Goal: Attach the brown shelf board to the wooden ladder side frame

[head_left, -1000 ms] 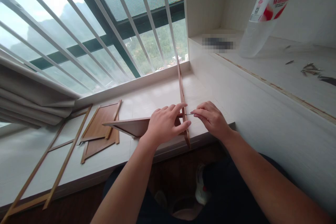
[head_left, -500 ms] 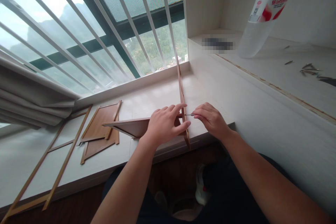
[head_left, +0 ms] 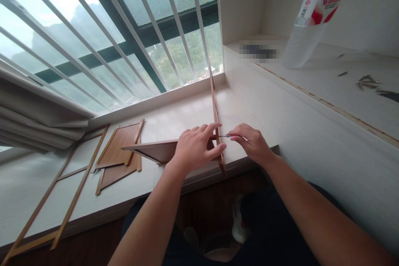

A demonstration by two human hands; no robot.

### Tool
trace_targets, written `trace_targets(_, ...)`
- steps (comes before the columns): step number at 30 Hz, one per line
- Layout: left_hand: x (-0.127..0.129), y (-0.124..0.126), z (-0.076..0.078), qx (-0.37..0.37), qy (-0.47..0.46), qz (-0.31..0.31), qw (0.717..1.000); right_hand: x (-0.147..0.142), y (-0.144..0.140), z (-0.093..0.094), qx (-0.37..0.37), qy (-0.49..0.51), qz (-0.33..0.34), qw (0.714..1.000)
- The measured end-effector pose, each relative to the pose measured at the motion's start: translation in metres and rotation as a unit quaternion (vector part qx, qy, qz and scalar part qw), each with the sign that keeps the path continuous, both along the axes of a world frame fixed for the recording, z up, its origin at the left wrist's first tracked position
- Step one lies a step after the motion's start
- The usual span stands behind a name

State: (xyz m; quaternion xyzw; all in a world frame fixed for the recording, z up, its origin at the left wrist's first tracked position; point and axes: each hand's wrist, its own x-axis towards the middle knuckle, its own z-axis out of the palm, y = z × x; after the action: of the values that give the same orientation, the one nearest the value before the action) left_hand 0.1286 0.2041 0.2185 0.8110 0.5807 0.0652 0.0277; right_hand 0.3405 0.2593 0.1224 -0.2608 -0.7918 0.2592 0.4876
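Note:
My left hand (head_left: 195, 147) is wrapped over the edge of a brown wooden panel (head_left: 156, 152), its forefinger and thumb reaching to an upright wooden rail (head_left: 215, 108). The panel's end meets the rail's left side. On the other side, my right hand (head_left: 252, 143) pinches a thin metal tool (head_left: 225, 136) between thumb and fingers. Its shank points left and its tip touches the rail, level with the panel's end. The fingers cover the rest of it, so I cannot tell its exact kind.
Loose wooden panels (head_left: 120, 145) and a ladder-like wooden frame (head_left: 75, 191) lie to the left on the white sill (head_left: 168, 120). At right, a higher shelf (head_left: 330, 79) carries a water bottle (head_left: 307, 37) and several screws (head_left: 368, 83). A barred window stands behind.
My right hand has shifted slightly, its fingers turning a little around the metal tool. My left hand, the panel and the rail stay where they were.

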Motion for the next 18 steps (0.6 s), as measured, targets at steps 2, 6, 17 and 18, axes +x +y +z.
trace_targets(2, 0.0002, 0.0, 0.0003, -0.001, -0.001, 0.001, 1.0, 0.0006, 0.0007, -0.0007, -0.009, 0.002, 0.006, 1.0)
trace_targets(6, 0.0003, -0.0001, 0.0004, -0.004, -0.003, 0.0, 1.0, 0.0019, 0.0011, -0.0013, -0.032, 0.012, 0.019, 0.999)
trace_targets(17, -0.0002, -0.0009, 0.0007, -0.005, -0.003, 0.0, 1.0, 0.004, -0.0006, 0.0023, -0.175, 0.014, 0.022, 0.984)
trace_targets(18, 0.0, -0.001, 0.0007, -0.005, -0.004, 0.0, 1.0, 0.0043, -0.0003, 0.0023, -0.176, 0.011, 0.024, 0.984)
